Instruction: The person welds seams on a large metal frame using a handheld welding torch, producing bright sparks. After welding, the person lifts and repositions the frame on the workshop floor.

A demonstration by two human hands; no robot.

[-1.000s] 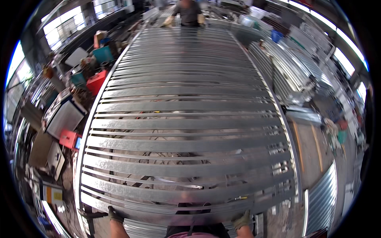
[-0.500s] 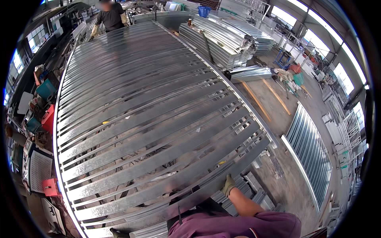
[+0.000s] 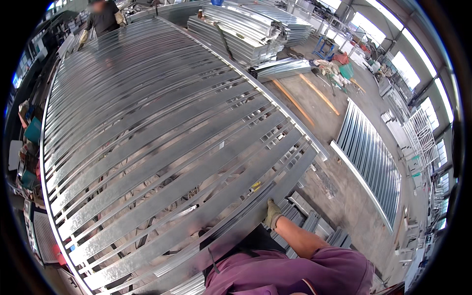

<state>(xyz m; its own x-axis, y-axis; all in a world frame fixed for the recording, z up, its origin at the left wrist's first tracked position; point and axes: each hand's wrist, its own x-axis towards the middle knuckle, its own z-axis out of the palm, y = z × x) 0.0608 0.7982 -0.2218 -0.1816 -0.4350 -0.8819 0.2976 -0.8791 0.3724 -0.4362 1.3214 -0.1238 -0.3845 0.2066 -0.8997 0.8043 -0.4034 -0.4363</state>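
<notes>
A long, flat grey metal slat [image 3: 236, 236] runs across in front of my body at the near end of a large slatted metal panel [image 3: 162, 162]. My right hand [image 3: 272, 214], in a worn greenish glove, is closed on the near edge of this slat, toward its right end. Its fingertips are partly hidden by the metal. Beyond it, many parallel slats lie side by side between two long side rails, with gaps between them that widen toward me. The right rail [image 3: 290, 118] ends just past the held slat. My left hand does not show clearly at the lower edge.
A co-worker [image 3: 102, 22] stands at the panel's far left corner. Stacked metal profiles [image 3: 241, 42] lie beyond the right rail. A smaller ribbed panel [image 3: 368, 162] and two orange bars [image 3: 293, 103] are on the floor at right. More metal lengths [image 3: 305, 211] lie below my right arm.
The whole scene has shifted left and slightly up as my view turned. My right hand keeps its hold on the slat. The dark left hand at the lower edge has slipped out of view.
</notes>
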